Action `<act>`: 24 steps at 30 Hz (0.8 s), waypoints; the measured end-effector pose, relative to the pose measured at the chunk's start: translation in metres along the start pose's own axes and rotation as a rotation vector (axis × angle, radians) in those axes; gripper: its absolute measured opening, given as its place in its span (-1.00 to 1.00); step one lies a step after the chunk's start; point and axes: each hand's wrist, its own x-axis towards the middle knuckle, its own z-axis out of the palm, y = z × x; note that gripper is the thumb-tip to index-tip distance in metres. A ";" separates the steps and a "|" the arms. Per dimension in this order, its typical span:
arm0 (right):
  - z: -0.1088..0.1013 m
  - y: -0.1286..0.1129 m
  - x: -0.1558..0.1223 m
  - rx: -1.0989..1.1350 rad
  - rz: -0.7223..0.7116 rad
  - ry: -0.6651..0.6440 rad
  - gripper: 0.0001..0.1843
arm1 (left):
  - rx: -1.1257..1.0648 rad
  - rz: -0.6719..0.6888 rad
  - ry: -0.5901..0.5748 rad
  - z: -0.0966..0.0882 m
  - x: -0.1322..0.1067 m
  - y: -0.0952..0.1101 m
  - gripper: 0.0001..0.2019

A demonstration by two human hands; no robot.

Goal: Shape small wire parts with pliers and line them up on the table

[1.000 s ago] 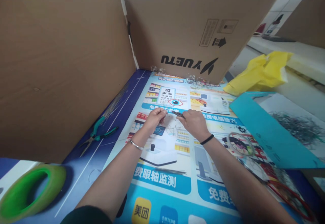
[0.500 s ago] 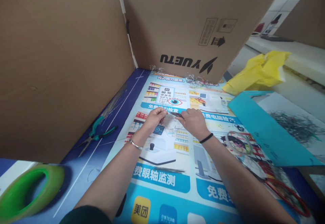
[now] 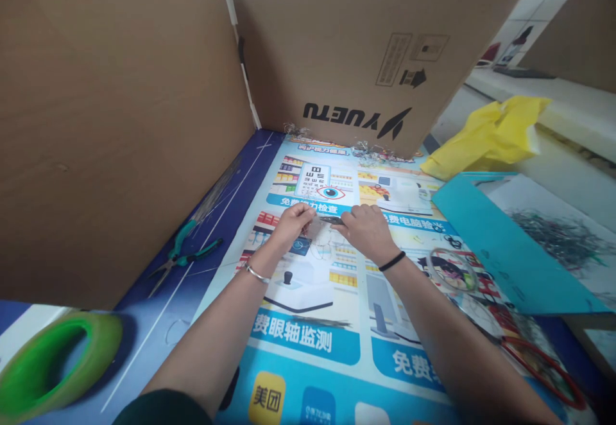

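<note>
My left hand (image 3: 291, 223) and my right hand (image 3: 366, 231) meet over the middle of a printed poster (image 3: 308, 341) that covers the table. My right hand is closed round a small dark tool (image 3: 332, 220) whose tip points left. My left hand pinches a thin, pale wire piece (image 3: 318, 231) at that tip; its shape is too fine to make out. A silver bangle sits on my left wrist and a black band on my right.
Green-handled pliers (image 3: 185, 255) and a bundle of thin wires (image 3: 221, 187) lie at left by a cardboard wall (image 3: 110, 123). A green tape roll (image 3: 52, 364) is at bottom left. A teal sheet (image 3: 495, 245), yellow bag (image 3: 486, 139), wire scraps (image 3: 558, 235) and wire rings (image 3: 452, 271) lie at right.
Both hands stay together at the same spot; the fingers and the dark tool shift only slightly. The view has drifted a little.
</note>
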 end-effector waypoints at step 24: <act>0.013 0.000 0.002 0.227 0.092 -0.044 -0.37 | 0.068 -0.012 -0.127 0.002 -0.003 0.005 -0.78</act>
